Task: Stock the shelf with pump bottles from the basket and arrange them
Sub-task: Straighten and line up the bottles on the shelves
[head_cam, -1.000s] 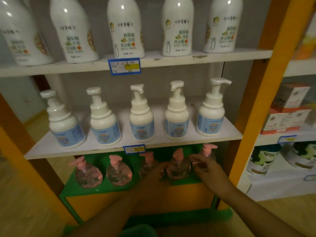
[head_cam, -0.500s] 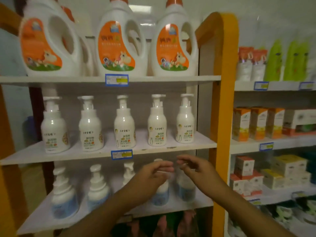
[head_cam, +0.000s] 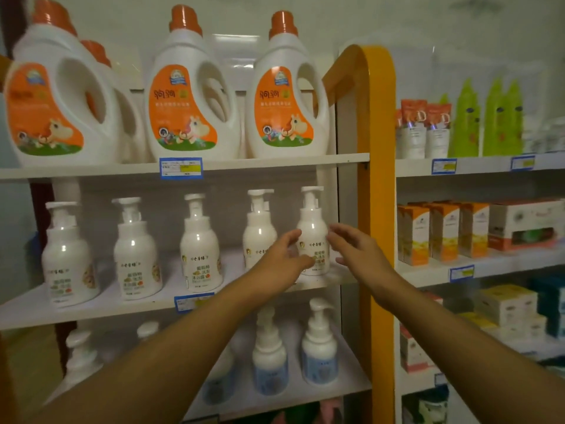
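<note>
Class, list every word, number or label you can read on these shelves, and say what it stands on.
"D": on the orange-topped tubes, upper right shelf.
Detergent jugs: orange labels, characters too blurred to read.
Pump bottles: label print too small.
Blue price tags: unreadable.

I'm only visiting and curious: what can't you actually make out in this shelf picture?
- Head view: whether the hands, left hand and right hand, touch the rightmost pump bottle; blurred.
- Price tag print: too small.
- Blue-label bottles on the shelf below: partly hidden by the left arm.
- The basket: out of frame.
</note>
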Motion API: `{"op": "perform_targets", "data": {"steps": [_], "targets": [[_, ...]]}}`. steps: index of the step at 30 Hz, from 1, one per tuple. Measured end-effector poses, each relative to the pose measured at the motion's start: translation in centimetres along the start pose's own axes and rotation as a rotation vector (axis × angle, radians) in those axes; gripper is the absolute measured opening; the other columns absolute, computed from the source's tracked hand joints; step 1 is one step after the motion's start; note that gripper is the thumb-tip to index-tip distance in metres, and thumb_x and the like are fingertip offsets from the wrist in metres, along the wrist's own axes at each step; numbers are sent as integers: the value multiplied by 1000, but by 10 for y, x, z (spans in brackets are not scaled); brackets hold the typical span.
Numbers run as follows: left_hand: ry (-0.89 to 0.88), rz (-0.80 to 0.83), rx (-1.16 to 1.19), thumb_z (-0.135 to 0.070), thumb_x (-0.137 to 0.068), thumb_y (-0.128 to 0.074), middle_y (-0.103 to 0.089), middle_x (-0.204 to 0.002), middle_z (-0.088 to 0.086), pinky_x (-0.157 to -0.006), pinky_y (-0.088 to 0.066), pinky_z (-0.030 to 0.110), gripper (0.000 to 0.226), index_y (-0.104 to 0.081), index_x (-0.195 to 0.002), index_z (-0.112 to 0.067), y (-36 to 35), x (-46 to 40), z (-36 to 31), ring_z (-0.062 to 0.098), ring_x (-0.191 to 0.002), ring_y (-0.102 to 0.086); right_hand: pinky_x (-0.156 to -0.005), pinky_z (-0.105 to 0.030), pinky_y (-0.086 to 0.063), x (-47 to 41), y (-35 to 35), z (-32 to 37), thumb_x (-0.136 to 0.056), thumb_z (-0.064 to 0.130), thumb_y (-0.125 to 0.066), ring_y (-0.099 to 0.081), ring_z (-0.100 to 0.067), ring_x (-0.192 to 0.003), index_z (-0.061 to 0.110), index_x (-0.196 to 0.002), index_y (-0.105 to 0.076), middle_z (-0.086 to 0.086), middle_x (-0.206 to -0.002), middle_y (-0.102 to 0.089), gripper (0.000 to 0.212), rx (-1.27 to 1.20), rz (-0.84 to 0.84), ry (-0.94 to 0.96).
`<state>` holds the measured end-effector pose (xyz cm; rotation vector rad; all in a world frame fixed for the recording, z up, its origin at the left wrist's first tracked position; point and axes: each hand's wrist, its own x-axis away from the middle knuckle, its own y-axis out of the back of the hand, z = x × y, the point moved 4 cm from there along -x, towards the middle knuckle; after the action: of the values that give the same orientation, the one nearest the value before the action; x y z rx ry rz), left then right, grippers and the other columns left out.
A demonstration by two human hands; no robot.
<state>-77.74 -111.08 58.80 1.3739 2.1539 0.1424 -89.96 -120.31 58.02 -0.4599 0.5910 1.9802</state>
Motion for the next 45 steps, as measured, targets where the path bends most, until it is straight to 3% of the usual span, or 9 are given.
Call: {"op": "perform_targets", "data": {"steps": [5, 9, 13, 19, 25, 30, 37, 42, 45], "targets": [[51, 17, -36, -7, -86, -59, -40, -128, -14, -95, -39, 26, 65, -29, -141, -24, -7, -9, 27, 6, -112, -42, -102, -39, -44, -9, -6, -27, -94, 30, -53, -46, -20, -128, 25, -143, -35, 1, -148, -40, 53, 61, 64, -70], [53, 169, -136, -14, -81, -67, -39, -119, -29, -92, -39, 15, 68, -27, -129, -40, -14, -10, 41, 2, -115, -44, -86, -24, -46, -13, -10, -40, -95, 23, -51, -48, -18, -127, 26, -143, -34, 0, -146, -43, 51, 96, 158, -95], [42, 191, -138, -16, -73, -69, -35, -146, -12, -111, -35, 39, 86, -20, -140, -37, -13, -11, 47, 13, -134, -39, -75, -14, -43, -15, -9, -46, -95, 18, -51, -48, -17, -126, 26, -142, -38, 0, -142, -48, 49, 63, 194, -78], [36, 202, -190, -20, -69, -67, -33, -148, -15, -111, -37, 43, 86, -22, -140, -36, -12, -11, 47, 11, -132, -42, -81, -15, -41, -11, -4, -47, -96, 17, -49, -45, -5, -114, 26, -137, -45, 2, -140, -50, 42, 58, 173, -21], [46, 157, -196, -5, -81, -66, -34, -132, -17, -103, -37, 26, 82, -17, -144, -26, -12, -14, 48, 8, -120, -44, -76, -11, -41, -11, -5, -50, -96, 14, -48, -48, -5, -111, 27, -138, -42, 2, -141, -49, 44, 82, 180, 5], [46, 98, -144, 0, -82, -64, -39, -141, -9, -110, -37, 39, 79, -22, -144, -24, -10, -9, 45, 15, -128, -44, -73, -11, -44, -9, -5, -51, -95, 11, -49, -51, -7, -111, 29, -140, -39, 3, -138, -52, 49, 91, 191, 10], [-88, -106, -133, -2, -88, -55, -54, -121, -14, -80, -49, 12, 46, -47, -125, -28, -16, 29, 48, 6, -100, -60, -77, -6, -45, 24, 10, -52, -93, 9, -52, -51, 1, -110, 30, -132, -49, 19, -126, -51, 44, 49, 83, 129], [133, 18, -76, 1, -90, -52, -58, -112, -11, -72, -50, 6, 36, -52, -119, -20, -38, 51, 104, 1, -95, -60, -91, -23, -49, 55, 16, -100, -94, 16, -53, -57, -5, -107, 30, -122, -57, 12, -118, -61, 32, 98, 87, 28], [277, 51, -31, 6, -89, -51, -52, -122, -1, -76, -52, 16, 37, -49, -114, -22, -52, 55, 146, 3, -92, -57, -92, -23, -49, 69, 14, -135, -94, 14, -51, -56, 0, -105, 32, -119, -56, 20, -110, -60, 31, 113, 114, -85]]}}
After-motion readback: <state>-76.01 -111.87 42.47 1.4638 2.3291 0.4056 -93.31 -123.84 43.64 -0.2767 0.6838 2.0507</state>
